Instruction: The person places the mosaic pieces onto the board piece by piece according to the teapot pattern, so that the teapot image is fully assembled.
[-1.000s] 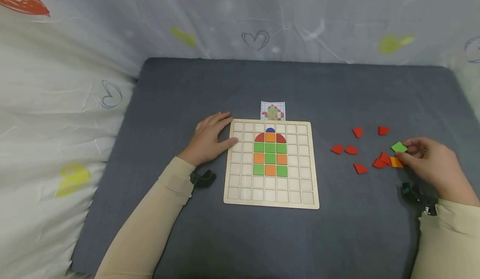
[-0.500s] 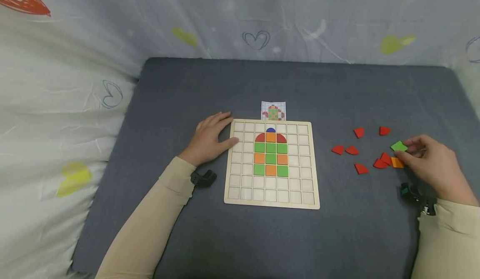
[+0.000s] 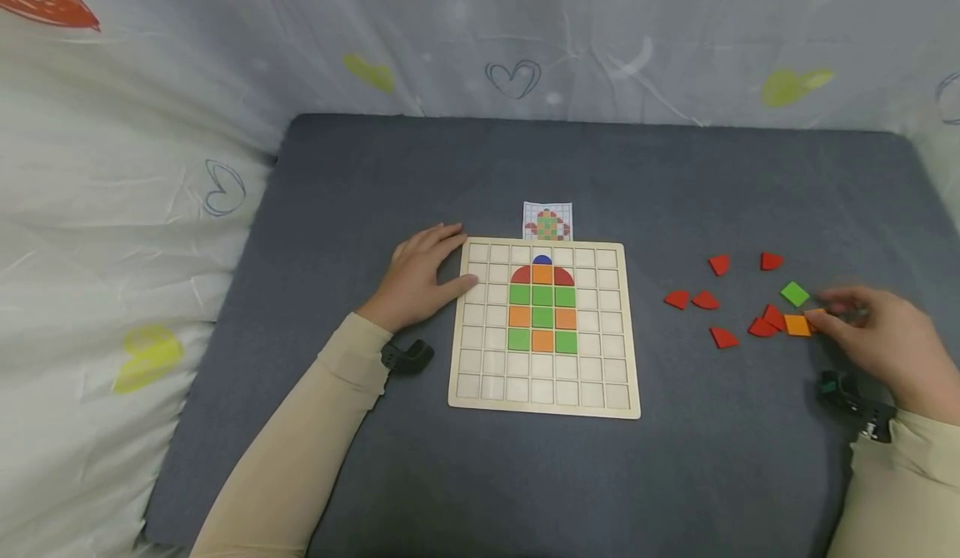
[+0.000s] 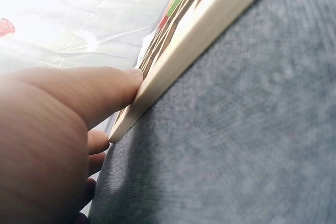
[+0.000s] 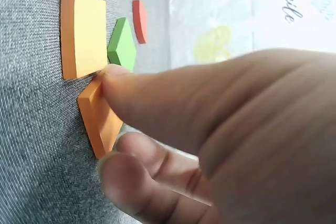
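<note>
In the head view my left hand (image 3: 422, 277) rests at the left edge of a wooden grid board (image 3: 543, 413), its thumb and fingertips touching the frame. Green, orange, dark red and blue pieces form a pattern in the board's cells. To the right, my right hand (image 3: 885, 337) pinches an orange tile (image 5: 102, 116) by its edges between thumb and finger, low at the table; the hand partly covers it. Beside that tile lies a second orange tile (image 3: 797, 325). A green square tile (image 3: 795, 294) lies just behind, apart from the fingers.
Several red quarter-round pieces (image 3: 705, 300) are scattered between the board and my right hand. A small printed pattern card (image 3: 547, 219) lies at the board's far edge. The dark grey tabletop (image 3: 420, 475) ends at a light printed cloth (image 3: 450, 33) behind and left.
My right hand has let go of the green tile, which now lies on the table, and has moved slightly right and nearer to an orange tile. My left hand stays put.
</note>
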Action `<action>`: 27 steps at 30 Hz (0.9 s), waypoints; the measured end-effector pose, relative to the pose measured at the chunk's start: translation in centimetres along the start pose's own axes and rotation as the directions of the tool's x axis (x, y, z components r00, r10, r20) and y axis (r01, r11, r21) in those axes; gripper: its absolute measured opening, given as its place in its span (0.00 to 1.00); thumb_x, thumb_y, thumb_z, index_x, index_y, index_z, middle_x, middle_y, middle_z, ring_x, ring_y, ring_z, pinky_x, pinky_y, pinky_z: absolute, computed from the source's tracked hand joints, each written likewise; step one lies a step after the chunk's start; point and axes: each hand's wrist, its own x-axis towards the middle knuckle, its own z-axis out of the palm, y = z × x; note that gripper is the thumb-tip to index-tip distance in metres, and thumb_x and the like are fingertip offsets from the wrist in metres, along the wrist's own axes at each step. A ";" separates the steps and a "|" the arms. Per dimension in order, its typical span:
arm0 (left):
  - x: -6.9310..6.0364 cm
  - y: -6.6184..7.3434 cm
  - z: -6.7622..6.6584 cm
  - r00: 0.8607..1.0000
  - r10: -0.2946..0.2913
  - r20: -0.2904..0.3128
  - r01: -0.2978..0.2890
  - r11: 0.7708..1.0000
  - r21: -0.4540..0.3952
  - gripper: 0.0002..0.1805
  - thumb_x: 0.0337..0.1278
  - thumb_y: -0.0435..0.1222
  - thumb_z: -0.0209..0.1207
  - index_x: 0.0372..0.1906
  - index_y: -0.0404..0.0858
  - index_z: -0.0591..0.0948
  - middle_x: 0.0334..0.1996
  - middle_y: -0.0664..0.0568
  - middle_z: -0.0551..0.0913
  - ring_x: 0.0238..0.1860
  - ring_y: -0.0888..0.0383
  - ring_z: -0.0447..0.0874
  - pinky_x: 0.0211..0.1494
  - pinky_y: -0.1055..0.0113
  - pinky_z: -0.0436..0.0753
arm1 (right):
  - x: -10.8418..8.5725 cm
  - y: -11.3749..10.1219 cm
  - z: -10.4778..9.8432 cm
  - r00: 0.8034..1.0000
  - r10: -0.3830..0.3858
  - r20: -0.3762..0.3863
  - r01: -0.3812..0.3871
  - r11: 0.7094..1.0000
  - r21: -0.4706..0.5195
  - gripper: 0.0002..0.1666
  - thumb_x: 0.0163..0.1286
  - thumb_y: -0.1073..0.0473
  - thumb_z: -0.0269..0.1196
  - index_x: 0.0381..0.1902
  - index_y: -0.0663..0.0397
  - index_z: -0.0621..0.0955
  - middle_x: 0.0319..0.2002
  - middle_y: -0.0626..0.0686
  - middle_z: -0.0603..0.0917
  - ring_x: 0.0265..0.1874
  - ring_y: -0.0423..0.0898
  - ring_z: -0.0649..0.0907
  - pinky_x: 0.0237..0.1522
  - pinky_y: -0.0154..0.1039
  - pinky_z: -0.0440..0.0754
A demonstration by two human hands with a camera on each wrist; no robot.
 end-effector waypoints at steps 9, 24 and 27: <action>-0.1 0.0 0.0 1.000 -0.006 0.000 0.006 1.000 -0.002 0.39 0.71 0.54 0.63 0.79 0.41 0.70 0.82 0.48 0.62 0.84 0.47 0.50 0.82 0.41 0.50 | 0.1 0.2 0.1 0.999 0.032 0.006 -0.032 0.999 0.010 0.25 0.78 0.57 0.65 0.53 0.80 0.76 0.43 0.78 0.82 0.34 0.68 0.83 0.23 0.45 0.77; 0.1 0.0 0.1 1.000 0.003 -0.007 -0.003 1.000 0.006 0.40 0.71 0.54 0.64 0.79 0.40 0.70 0.82 0.47 0.62 0.84 0.46 0.51 0.82 0.41 0.51 | -0.9 -2.3 -0.8 0.993 0.110 -0.050 -0.108 0.993 0.045 0.21 0.78 0.55 0.63 0.49 0.73 0.76 0.37 0.71 0.83 0.27 0.53 0.78 0.21 0.39 0.72; 0.0 0.0 0.1 1.000 0.003 -0.006 -0.003 1.000 0.006 0.39 0.71 0.54 0.64 0.79 0.40 0.70 0.82 0.47 0.62 0.84 0.46 0.51 0.82 0.42 0.51 | -1.1 -3.4 -0.8 0.996 0.080 -0.047 -0.078 0.996 0.050 0.21 0.78 0.55 0.64 0.50 0.72 0.77 0.38 0.70 0.83 0.28 0.53 0.79 0.21 0.38 0.73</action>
